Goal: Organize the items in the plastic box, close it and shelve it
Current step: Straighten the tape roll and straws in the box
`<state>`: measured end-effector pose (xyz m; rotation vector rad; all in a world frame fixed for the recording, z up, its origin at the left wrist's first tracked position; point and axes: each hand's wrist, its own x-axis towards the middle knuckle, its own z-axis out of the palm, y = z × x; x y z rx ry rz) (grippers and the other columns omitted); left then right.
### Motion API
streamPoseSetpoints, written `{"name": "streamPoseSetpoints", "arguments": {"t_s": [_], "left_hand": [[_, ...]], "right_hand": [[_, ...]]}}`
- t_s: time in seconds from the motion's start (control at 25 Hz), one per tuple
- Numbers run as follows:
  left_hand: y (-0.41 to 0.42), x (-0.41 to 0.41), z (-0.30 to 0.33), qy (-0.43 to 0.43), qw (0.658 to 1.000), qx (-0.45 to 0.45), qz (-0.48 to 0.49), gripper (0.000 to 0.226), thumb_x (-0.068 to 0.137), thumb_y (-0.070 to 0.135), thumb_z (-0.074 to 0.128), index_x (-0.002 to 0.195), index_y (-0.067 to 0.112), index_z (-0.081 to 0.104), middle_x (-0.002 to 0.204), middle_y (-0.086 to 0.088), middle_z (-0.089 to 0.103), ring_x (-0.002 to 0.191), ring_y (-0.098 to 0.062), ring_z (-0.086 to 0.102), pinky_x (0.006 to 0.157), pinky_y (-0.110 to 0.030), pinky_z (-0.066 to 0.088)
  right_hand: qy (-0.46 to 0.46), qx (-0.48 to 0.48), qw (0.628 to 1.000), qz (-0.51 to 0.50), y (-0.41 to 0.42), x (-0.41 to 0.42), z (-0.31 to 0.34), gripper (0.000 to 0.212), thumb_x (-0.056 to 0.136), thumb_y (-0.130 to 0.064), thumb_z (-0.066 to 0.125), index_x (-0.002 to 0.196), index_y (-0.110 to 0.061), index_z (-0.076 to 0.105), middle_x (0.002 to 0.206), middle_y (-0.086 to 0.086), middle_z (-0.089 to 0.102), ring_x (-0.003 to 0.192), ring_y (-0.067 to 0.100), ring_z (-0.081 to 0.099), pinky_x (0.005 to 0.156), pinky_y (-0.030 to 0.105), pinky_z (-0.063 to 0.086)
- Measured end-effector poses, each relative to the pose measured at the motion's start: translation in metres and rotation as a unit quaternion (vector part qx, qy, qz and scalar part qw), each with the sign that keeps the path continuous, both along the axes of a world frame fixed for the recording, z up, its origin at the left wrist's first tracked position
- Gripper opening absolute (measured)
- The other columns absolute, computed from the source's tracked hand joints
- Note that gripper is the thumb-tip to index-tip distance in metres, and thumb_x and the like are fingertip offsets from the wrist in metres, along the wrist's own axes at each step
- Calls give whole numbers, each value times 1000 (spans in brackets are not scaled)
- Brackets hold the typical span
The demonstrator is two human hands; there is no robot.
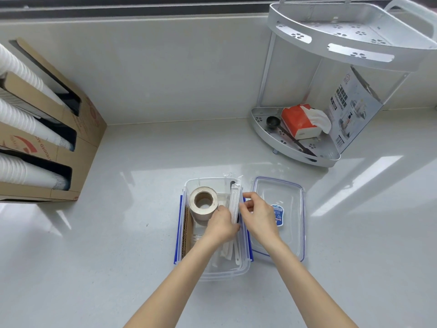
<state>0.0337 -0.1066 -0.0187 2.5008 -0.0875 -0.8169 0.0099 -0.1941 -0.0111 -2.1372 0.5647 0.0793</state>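
Observation:
A clear plastic box (189, 185) with blue side clasps stands open on the white counter. Inside it a roll of tape (203, 204) stands at the far left, brown cardboard (187, 233) lines the left wall, and white wrapped sticks (229, 253) lie near the front. Both hands hold a bundle of white wrapped packets (234, 202) upright along the box's right wall. My left hand (222, 223) grips it from the left, my right hand (257, 214) pinches it from the right. The clear lid (283, 192) with a blue seal and sticker lies flat right of the box.
A white two-tier corner shelf (331, 157) stands at the back right; its lower tier holds an orange tissue pack (299, 121), a black spoon (274, 121) and a printed carton (352, 110). A cardboard dispenser (78, 147) with stacks of white cups (21, 117) sits at the left.

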Motion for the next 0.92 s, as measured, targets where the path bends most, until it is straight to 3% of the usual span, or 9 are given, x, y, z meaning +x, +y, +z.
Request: {"name": "streamPoseSetpoints", "arguments": {"t_s": [0.2,0.36,0.44,0.56,0.76,0.92], "left_hand": [[-2,2,-10,89,992,-83,45,41,82,17,53,117,-4,49,120,-20,59,117,-33,53,95,-35,45],[-3,2,-4,101,983,-125,83,48,85,19,52,123,-6,40,123,-16,55,117,-28,52,91,-32,43],[-2,2,-1,113,974,-167,104,45,84,16,52,121,-7,40,107,-12,57,102,-20,55,73,-25,44],[0,1,2,127,958,-223,129,21,82,8,51,102,1,49,69,1,48,65,-6,46,49,-11,36],[3,-2,13,120,949,-258,137,41,75,14,51,113,-1,45,90,-12,51,77,-17,48,62,-25,38],[12,-3,21,118,939,-286,150,46,73,15,44,117,0,47,92,-18,55,76,-19,50,66,-30,40]], "right_hand": [[-7,-2,1000,2,1,-1,0,30,90,-15,49,118,-12,57,101,10,68,97,25,60,85,32,46],[-3,3,1000,3,0,-1,1,29,90,-16,49,118,-12,57,102,10,67,98,26,60,88,36,46],[-1,3,1000,5,1,-1,1,30,90,-16,49,118,-13,56,103,11,67,100,26,60,89,37,47],[-5,4,1000,5,1,-2,1,31,90,-15,48,120,-12,56,105,11,67,101,26,60,90,38,47],[14,32,999,10,-2,-1,4,33,91,-16,47,123,-12,54,108,12,66,105,27,59,91,35,45],[13,29,999,14,-5,-1,14,34,94,-19,43,125,-10,53,121,14,59,111,25,55,96,29,39]]}}
